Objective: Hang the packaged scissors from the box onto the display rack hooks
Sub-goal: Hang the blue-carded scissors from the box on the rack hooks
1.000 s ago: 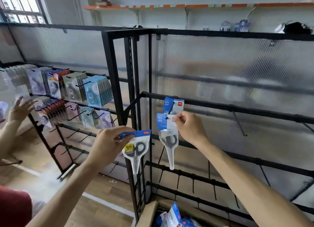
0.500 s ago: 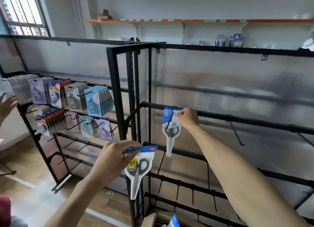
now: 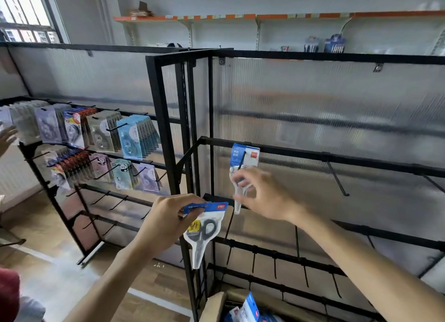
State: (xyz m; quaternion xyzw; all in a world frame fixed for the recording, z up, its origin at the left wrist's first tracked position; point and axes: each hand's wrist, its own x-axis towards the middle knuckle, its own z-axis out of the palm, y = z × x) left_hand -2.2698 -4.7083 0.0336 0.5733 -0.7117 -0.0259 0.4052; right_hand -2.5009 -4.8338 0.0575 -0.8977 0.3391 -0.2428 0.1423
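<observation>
A packaged pair of scissors [image 3: 243, 160] with a blue header card hangs on a hook of the black display rack [image 3: 337, 156], at the left end of its upper bar. My right hand [image 3: 262, 194] is just below and in front of it, blurred, fingers spread, holding nothing. My left hand [image 3: 168, 221] grips the blue top of another scissors pack [image 3: 203, 235], which dangles in front of the rack's corner post. The cardboard box [image 3: 214, 307] with more blue packs sits at the bottom edge.
Bare hooks [image 3: 337, 179] stick out along the rack's bars to the right and below. A second rack [image 3: 79, 141] on the left is hung with stationery packs. Another person's hand [image 3: 7, 136] shows at the far left edge.
My right hand has let go of the hung scissors pack and dropped back from the hook. My left hand has stayed about level with its pack.
</observation>
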